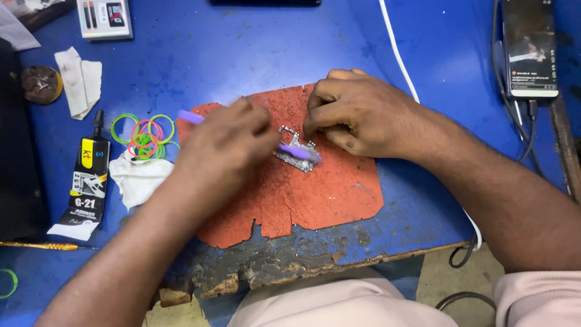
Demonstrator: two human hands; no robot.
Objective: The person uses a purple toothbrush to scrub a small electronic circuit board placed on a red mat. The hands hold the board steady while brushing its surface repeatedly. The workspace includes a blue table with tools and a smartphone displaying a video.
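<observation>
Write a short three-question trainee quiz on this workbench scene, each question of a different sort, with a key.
1. True or false: the left hand holds a purple brush over the small circuit board.
2. Multiple choice: the circuit board lies on a) a white cloth, b) the red-brown mat, c) the phone.
3. Fill in: the right hand presses on the board's ____ edge, as seen in the picture.

Key
1. True; the brush is blurred, its bristle end over the board.
2. b; the mat lies on the blue table.
3. Upper; the fingertips touch the board there.
</observation>
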